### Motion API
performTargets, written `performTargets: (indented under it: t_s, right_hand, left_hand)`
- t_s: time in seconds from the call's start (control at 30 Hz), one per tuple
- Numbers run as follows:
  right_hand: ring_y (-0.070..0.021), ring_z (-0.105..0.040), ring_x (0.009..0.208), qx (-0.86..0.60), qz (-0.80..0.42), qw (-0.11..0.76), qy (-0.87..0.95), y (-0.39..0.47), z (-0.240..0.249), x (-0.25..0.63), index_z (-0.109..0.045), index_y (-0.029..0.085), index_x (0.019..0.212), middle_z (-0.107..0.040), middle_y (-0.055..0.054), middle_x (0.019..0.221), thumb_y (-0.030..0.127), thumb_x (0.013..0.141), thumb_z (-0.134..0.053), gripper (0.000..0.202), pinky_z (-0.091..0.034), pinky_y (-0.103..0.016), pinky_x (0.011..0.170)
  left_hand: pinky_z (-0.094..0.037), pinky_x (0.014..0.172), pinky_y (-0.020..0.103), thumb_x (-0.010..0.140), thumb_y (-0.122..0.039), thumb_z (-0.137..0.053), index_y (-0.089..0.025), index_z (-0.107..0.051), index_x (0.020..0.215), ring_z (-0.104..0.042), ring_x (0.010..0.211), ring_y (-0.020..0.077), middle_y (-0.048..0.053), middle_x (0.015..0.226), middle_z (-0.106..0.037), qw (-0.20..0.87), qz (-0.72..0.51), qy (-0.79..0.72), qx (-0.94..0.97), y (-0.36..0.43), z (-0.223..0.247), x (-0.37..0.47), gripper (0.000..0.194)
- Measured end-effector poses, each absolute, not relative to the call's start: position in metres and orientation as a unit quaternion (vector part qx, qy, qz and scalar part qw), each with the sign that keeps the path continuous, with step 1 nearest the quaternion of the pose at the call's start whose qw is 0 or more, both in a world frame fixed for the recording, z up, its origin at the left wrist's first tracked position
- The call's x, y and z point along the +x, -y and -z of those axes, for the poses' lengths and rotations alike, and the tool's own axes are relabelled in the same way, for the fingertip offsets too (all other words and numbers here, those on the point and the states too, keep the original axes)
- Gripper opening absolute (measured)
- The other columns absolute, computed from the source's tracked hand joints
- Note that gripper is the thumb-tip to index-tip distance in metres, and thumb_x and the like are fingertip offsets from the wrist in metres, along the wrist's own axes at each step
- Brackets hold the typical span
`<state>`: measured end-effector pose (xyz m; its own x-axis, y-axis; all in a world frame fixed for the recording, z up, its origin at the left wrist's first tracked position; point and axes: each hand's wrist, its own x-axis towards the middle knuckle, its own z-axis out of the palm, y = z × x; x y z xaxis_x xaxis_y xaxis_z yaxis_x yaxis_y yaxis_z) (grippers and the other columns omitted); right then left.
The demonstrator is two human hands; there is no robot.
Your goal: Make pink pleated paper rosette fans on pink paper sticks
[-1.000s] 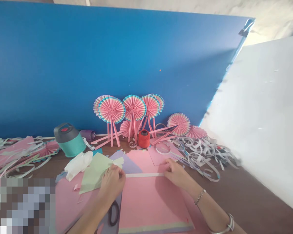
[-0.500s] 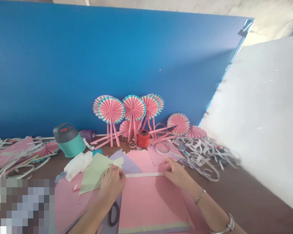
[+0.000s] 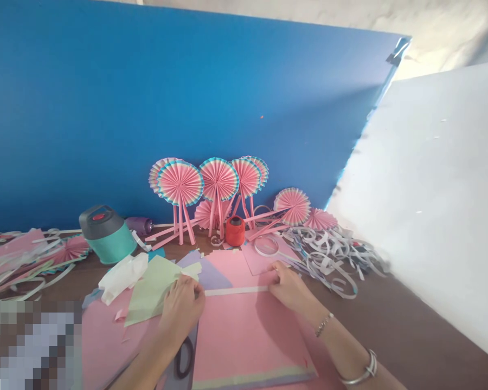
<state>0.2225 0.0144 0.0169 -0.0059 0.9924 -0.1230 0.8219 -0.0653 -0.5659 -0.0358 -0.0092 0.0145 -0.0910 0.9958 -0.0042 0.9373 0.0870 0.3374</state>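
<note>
A pink paper sheet [image 3: 250, 336] lies in front of me, with green and lavender bands along its near edge. Across its far edge runs a narrow white strip [image 3: 236, 291]. My left hand [image 3: 182, 303] is closed at the strip's left end, fingers curled. At the right end, my right hand [image 3: 289, 288] pinches the strip between thumb and fingers. The fingertips partly cover both ends. Pale green paper [image 3: 148, 295] lies under and beside my left hand. Below that wrist shows a dark loop [image 3: 184, 357], like a scissors handle.
Pleated paper fans [image 3: 180, 183] stand against the blue board [image 3: 228, 81]. In front sits a red spool-like item [image 3: 235, 232]. A teal lidded container [image 3: 110, 238] stands left, near crumpled white paper [image 3: 124, 276]. Curled paper strips [image 3: 329, 254] heap at right, beside a white wall [image 3: 439, 189].
The whole view has shifted slightly, so things sit a little farther left. Both hands stay at the ends of the white strip, with hardly any movement.
</note>
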Motion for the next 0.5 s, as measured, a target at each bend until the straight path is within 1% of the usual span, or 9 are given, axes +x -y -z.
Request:
performTargets:
  t_s: [0.3, 0.5]
  right_hand:
    - [-0.0146, -0.053, 0.066, -0.689, -0.266, 0.177, 0.650, -0.0152, -0.0159, 0.2233, -0.051, 0.018, 0.089, -0.057, 0.003, 0.065, 0.000, 0.059, -0.048, 0.035, -0.028, -0.022, 0.055]
    - [-0.0150, -0.052, 0.067, -0.693, -0.251, 0.179, 0.652, -0.0137, -0.0180, 0.2234, -0.052, 0.017, 0.092, -0.056, 0.003, 0.064, 0.001, 0.060, -0.049, 0.037, -0.029, -0.022, 0.057]
  left_hand:
    - [-0.039, 0.076, 0.029, 0.079, -0.013, -0.046, -0.019, -0.057, 0.072, -0.057, 0.093, 0.0220, 0.007, 0.092, -0.063, 0.121, -0.118, -0.731, 0.662, 0.0104, -0.0170, -0.0357, 0.014]
    - [-0.039, 0.077, 0.030, 0.079, -0.013, -0.045, -0.019, -0.057, 0.073, -0.056, 0.095, 0.0223, 0.007, 0.093, -0.062, 0.114, -0.116, -0.726, 0.669, 0.0115, -0.0160, -0.0362, 0.015]
